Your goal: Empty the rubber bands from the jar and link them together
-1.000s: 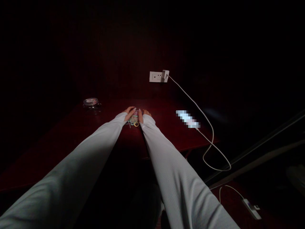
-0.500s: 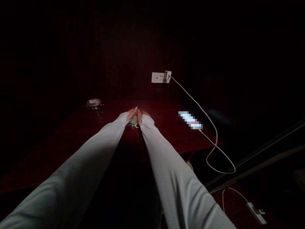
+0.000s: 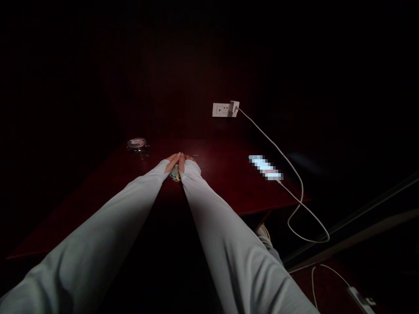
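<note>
Dimly lit, the dark red tabletop [image 3: 229, 183] has a smooth, faintly glossy wooden surface that catches a small glint near its far edge. Both arms reach across it in pale grey, finely ribbed sleeves that cover the wrists and part of the palms. The left hand [image 3: 172, 162] and right hand [image 3: 187, 162] meet side by side, thumbs touching and fingers pointing toward the far edge. They are cupped low over a little heap of thin, rounded coloured bands [image 3: 176, 176]. Only a few loops, yellow and pale green, show at the heels of the hands, in the gap between the two wrists. The rest of the heap lies hidden under the palms, on the tabletop closer to the far edge than the near one. Whether the fingers are actually closed on any bands cannot be told; the hands look curved rather than clenched. Toward the far left corner sits a small round clear jar [image 3: 137, 144] with a flat patterned lid. Near the right edge lies a flat glowing phone [image 3: 266, 168], and a thin white cable [image 3: 296, 174] runs from it, loops off the edge, and rises to a boxy white charger [image 3: 234, 107] in a rectangular wall socket [image 3: 219, 109].
</note>
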The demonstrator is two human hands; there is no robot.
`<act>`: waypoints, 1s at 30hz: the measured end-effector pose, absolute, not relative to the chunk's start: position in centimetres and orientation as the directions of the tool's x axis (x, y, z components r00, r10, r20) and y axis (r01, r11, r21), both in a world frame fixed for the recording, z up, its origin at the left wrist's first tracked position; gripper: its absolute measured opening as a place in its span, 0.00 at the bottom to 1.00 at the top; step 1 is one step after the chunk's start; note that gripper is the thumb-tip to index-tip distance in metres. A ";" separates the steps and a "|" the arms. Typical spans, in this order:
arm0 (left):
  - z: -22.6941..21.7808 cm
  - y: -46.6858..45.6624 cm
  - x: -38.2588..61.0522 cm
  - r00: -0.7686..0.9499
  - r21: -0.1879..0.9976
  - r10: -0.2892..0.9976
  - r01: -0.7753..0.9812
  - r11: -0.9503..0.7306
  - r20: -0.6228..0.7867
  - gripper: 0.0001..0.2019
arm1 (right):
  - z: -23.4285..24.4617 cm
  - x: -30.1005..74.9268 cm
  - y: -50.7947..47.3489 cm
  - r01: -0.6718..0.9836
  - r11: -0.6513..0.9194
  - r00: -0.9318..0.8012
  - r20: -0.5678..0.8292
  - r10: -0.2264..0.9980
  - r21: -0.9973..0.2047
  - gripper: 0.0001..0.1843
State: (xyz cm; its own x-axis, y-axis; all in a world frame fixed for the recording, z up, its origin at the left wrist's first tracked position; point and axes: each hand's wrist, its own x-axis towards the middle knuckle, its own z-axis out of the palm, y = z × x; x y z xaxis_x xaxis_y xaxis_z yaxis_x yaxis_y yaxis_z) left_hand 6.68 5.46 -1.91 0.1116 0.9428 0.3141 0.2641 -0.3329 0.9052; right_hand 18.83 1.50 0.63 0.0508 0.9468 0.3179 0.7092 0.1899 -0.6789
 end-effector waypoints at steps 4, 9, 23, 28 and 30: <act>-1.8 4.8 4.2 0.068 0.910 0.945 0.257 -0.327 0.320 0.51 | 0.9 16.2 0.9 0.715 0.165 0.036 0.272 0.962 -0.679 0.26; -1.3 4.6 0.8 0.100 0.920 0.953 0.251 -0.303 0.286 0.52 | 0.2 13.4 0.9 0.648 0.230 -0.003 0.298 0.954 -0.726 0.21; -0.5 3.9 0.1 0.133 0.956 0.977 0.221 -0.192 0.165 0.53 | 0.4 26.4 7.1 0.525 0.134 0.354 0.359 0.864 -0.840 0.24; -0.1 3.8 -0.1 0.174 0.920 0.961 0.294 -0.261 0.217 0.53 | 0.6 27.3 8.1 0.766 0.062 0.179 0.305 0.935 -0.640 0.24; -0.3 4.1 -0.1 0.163 0.896 0.954 0.335 -0.292 0.250 0.53 | 0.6 25.8 8.1 0.800 0.113 0.087 0.300 0.950 -0.589 0.21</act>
State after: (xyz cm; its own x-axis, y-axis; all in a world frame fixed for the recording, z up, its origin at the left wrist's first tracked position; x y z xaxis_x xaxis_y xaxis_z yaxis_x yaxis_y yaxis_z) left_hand -0.09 4.13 -0.34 0.1634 0.9543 0.2500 0.3346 -0.2920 0.8960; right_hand 25.85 8.08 0.56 0.0867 0.9500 0.2998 0.8001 0.1129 -0.5891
